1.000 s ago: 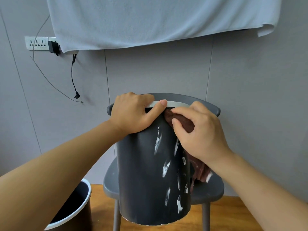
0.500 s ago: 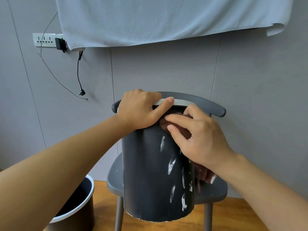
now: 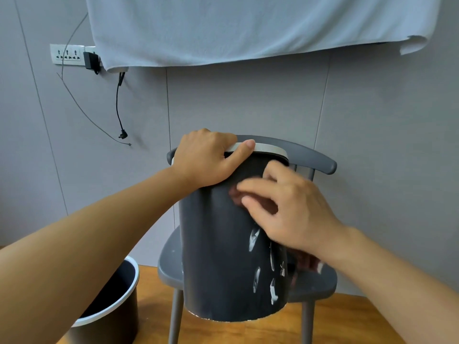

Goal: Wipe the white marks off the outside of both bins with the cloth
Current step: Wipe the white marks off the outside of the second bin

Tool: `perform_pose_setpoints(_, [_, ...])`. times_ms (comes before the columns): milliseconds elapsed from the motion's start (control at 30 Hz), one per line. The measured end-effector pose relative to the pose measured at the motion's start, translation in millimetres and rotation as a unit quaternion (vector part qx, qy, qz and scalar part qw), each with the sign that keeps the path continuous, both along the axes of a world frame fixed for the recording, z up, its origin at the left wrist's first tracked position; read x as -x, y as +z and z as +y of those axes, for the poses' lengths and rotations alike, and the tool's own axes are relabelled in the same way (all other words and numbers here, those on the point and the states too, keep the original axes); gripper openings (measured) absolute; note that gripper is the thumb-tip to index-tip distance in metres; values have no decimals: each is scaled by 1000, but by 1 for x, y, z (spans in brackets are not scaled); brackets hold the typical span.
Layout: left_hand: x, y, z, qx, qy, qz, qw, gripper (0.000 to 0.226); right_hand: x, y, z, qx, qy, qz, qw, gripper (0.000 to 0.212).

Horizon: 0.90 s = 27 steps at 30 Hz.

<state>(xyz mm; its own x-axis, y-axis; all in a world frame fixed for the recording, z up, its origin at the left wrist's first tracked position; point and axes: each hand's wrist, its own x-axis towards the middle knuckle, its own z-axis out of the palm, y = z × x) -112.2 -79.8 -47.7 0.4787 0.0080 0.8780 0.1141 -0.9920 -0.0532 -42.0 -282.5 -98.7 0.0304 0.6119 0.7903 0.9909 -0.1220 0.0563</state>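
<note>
- The dark grey bin stands at frame centre, in front of a grey chair; its base overlaps the front edge of the chair seat, and contact with the seat cannot be confirmed.
- The left hand is closed over the bin's white rim at the top left of the bin, thumb lying along the rim.
- The right hand presses a dark red cloth flat against the upper right of the bin wall. The fingers are spread and slightly curled over the cloth; the hand is motion-blurred.
- A loose end of the cloth hangs below the right wrist, beside the bin's right edge.
- White marks show on the lower right of the bin wall, below the right hand.
- A second bin, dark with a white rim, stands open on the wooden floor at lower left, apart from the chair.
- A pale blue towel hangs across the top of the frame; a wall socket strip sits at upper left.
</note>
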Motion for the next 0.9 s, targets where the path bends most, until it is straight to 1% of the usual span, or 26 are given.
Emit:
perform_pose_setpoints(100, [0, 0, 4, 2, 6, 7, 1000, 62, 12, -34, -14, 87, 56, -1, 995, 22])
perform_pose_setpoints(167, [1, 0, 3, -2, -3, 2, 1000, 61, 14, -44, -15, 98, 69, 14, 993, 24])
perform_pose_setpoints(233, [2, 1, 0, 1, 1, 5, 1000, 61, 10, -39, -10, 53, 68, 23, 996, 23])
perform_pose_setpoints(367, [2, 2, -2, -2, -1, 7, 1000, 62, -9, -9, 0, -83, 30, 91, 992, 22])
perform_pose_setpoints(433, [1, 2, -2, -8, 1, 10, 1000, 62, -13, -9, 0, -94, 22, 106, 990, 21])
perform_pose_setpoints(500, [0, 2, 0, 2, 10, 17, 1000, 62, -9, -24, -6, -61, 35, 97, 993, 19])
perform_pose_setpoints(633, [3, 1, 10, 29, 17, 14, 999, 63, 2, -63, -28, 55, 76, 83, 992, 20])
perform_pose_setpoints(700, [3, 1, 9, 29, 10, 15, 999, 62, 4, -69, -34, 86, 76, 63, 991, 19])
perform_pose_setpoints(733, [3, 1, 8, 29, 12, 18, 999, 62, 4, -67, -34, 88, 75, 56, 992, 18])
perform_pose_setpoints(800, [2, 2, 5, 31, 14, 22, 999, 62, 0, -55, -31, 53, 64, 77, 994, 19])
perform_pose_setpoints(900, [0, 4, 3, 22, 6, 24, 999, 63, -11, -35, -19, -41, 34, 124, 991, 24])
